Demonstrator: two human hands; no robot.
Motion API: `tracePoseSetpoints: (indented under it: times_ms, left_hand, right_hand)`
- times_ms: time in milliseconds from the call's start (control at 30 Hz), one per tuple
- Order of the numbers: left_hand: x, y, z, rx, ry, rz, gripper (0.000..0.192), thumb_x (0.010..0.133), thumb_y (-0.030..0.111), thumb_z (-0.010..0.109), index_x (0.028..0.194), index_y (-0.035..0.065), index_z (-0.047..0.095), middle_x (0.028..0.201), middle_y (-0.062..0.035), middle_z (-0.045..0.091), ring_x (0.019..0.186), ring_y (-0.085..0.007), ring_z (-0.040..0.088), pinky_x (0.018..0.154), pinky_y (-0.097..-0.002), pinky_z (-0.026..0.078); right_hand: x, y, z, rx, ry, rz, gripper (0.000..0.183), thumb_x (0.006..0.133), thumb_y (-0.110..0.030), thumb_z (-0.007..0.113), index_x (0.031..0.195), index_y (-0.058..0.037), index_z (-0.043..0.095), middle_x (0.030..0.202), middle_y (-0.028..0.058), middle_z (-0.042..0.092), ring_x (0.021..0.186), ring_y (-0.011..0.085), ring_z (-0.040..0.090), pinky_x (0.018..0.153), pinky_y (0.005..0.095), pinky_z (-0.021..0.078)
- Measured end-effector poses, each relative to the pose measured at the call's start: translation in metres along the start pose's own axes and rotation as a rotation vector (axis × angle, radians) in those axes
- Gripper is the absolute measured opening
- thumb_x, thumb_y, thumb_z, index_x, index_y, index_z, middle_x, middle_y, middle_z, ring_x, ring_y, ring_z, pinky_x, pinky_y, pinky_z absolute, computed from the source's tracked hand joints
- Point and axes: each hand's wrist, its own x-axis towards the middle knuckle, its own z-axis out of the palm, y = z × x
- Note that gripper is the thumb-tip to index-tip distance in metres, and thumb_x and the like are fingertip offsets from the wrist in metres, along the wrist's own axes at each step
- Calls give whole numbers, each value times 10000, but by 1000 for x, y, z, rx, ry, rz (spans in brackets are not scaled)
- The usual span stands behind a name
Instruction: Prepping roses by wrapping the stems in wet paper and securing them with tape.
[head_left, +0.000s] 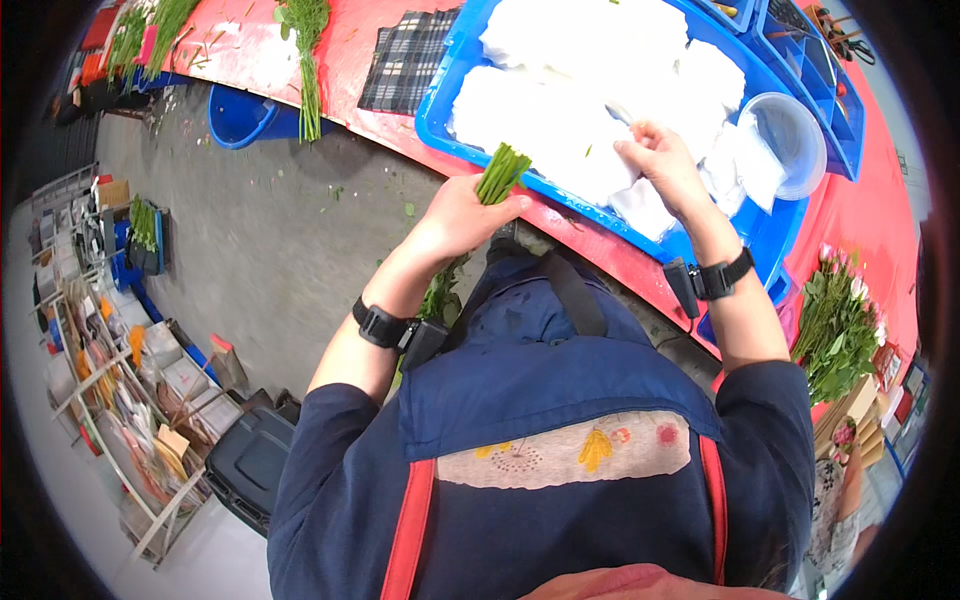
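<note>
My left hand (454, 221) is closed around a bundle of cut green stems (501, 171), just off the table's front edge. Their cut ends point up, and leafy parts hang down behind my forearm. Over a blue plastic tray (433, 124), my right hand (666, 166) reaches down to white, wet-looking wads of soft material (525, 112). Its thumb and fingertips are at one wad, but glare hides whether they pinch it. Inside the tray's right end, a clear round plastic tub (802, 150) leans beside more white pieces.
The red-covered table (360, 82) carries a plaid cloth (409, 56), green stems (309, 75), a blue compartment organizer (814, 67) and pink roses (840, 322). A blue bucket (236, 120) stands below. Shelving (112, 360) and a black lidded bin (251, 469) are left; another person (832, 510) is right.
</note>
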Motion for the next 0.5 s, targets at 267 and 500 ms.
tracePoseSetpoints:
  times_ms: [267, 500]
  left_hand:
    - [24, 4, 28, 136, -22, 60, 250, 843, 224, 682, 882, -22, 658, 713, -81, 646, 692, -99, 579, 646, -329, 479]
    - [17, 8, 24, 125, 124, 133, 274, 848, 195, 663, 1026, -13, 654, 938, -174, 697, 884, -258, 678, 759, -358, 507]
  right_hand:
    - [-61, -83, 38, -574, 132, -745, 252, 760, -61, 635, 1011, -49, 615, 1013, 152, 627, 898, 320, 620, 786, 408, 513]
    - [-40, -63, 33, -191, 232, -397, 163, 808, -83, 606, 955, -60, 671, 924, 142, 666, 824, 329, 641, 765, 394, 520]
